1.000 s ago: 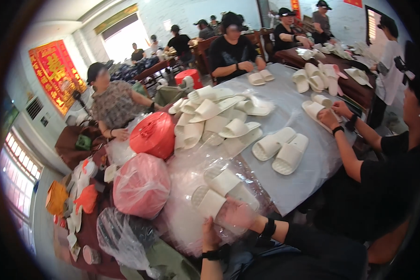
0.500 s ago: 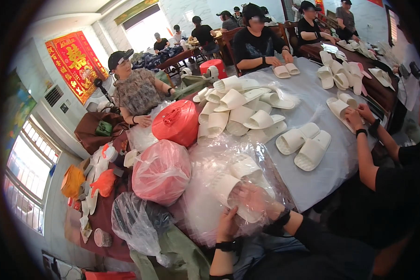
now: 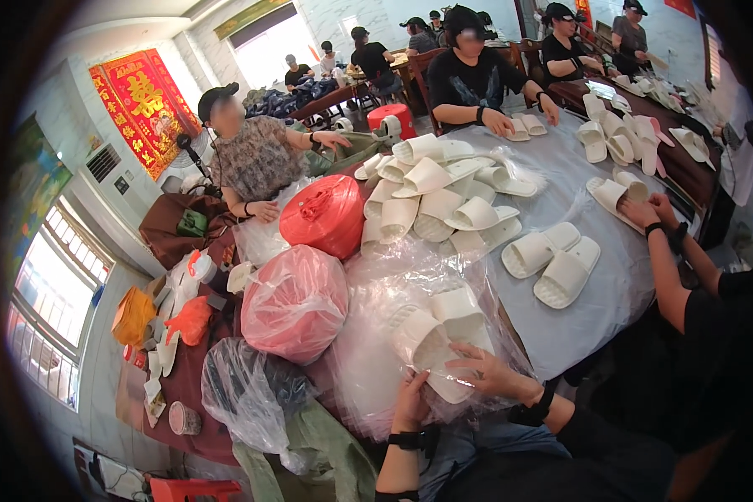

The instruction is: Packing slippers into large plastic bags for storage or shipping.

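Aligning a pair of slippers (image 3: 420,339) with the clear film (image 3: 366,330) appeared to be the step in hand. You had the pair at the near side of the table, on a wide patch of film, with the strap ends pointing far and the soles pointing near. Whether the film lay only under the pair or also over parts of it could not be told.

Your left hand (image 3: 411,400) was at the near left edge of the left slipper, fingers bent; whether it pinched the slipper, the film or neither could not be told. Your right hand (image 3: 487,372) was over the near part of the pair, fingers spread and extended to the left, with no clear pinch on either slipper.

Far of the film lay a slipper pile (image 3: 427,178). To the right of the film, a loose pair (image 3: 567,276) sat on the grey sheet (image 3: 552,335), apart from your hands. To the left stood a red roll (image 3: 322,216) and, nearer, a pink bundle (image 3: 295,305) in clear wrap.

As judged from this position, the next move called for keeping both slippers side by side, securing a film edge between thumb and fingers, and drawing it evenly along the soles without creasing.
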Motion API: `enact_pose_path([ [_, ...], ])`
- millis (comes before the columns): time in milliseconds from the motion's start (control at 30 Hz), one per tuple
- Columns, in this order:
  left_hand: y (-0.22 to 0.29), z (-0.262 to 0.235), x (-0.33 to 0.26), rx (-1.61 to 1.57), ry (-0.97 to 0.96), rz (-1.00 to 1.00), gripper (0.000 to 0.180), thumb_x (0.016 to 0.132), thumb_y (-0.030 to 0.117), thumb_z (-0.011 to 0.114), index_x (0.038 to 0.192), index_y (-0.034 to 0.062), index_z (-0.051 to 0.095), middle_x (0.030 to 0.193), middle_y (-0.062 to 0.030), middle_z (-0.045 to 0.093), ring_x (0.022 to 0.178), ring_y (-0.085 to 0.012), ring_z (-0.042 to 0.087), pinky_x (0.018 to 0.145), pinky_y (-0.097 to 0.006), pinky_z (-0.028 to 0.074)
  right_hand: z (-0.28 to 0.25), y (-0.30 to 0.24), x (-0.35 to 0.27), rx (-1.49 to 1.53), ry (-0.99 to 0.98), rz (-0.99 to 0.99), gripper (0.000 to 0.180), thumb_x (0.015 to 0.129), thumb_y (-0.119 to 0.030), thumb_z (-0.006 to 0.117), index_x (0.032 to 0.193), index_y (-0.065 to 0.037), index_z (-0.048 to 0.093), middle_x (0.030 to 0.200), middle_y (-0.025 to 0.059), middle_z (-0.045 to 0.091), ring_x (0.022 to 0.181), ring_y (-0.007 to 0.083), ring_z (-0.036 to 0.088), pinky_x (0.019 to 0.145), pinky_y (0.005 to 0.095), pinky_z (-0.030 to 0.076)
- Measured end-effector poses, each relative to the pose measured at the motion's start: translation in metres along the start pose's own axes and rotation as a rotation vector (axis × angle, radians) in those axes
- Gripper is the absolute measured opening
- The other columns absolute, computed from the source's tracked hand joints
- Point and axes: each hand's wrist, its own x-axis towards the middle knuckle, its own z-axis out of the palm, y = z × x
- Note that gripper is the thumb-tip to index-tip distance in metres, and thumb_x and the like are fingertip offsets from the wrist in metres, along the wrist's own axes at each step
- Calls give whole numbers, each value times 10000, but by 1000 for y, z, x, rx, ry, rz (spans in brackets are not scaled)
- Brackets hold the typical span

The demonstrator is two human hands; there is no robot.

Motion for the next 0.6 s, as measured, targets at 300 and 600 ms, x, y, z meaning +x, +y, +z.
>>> enact_pose_path([
  [300,-1,6,-2,-26,57,22,380,918,70,475,1293,20,436,1237,-123,551,1110,-247,554,954,-380,454,-3,1,-10,-288,33,-30,444,835,-259,643,1255,-147,558,1362,164,447,1254,320,431,1038,499,305],
  [600,-2,-7,-2,-89,88,-20,381,924,87,479,1295,23,419,1201,-134,562,1075,-262,575,912,-391,486,0,-12,-5,-457,-31,-43,570,833,-352,632,1335,-143,465,1383,130,442,1255,292,431,1048,536,258],
])
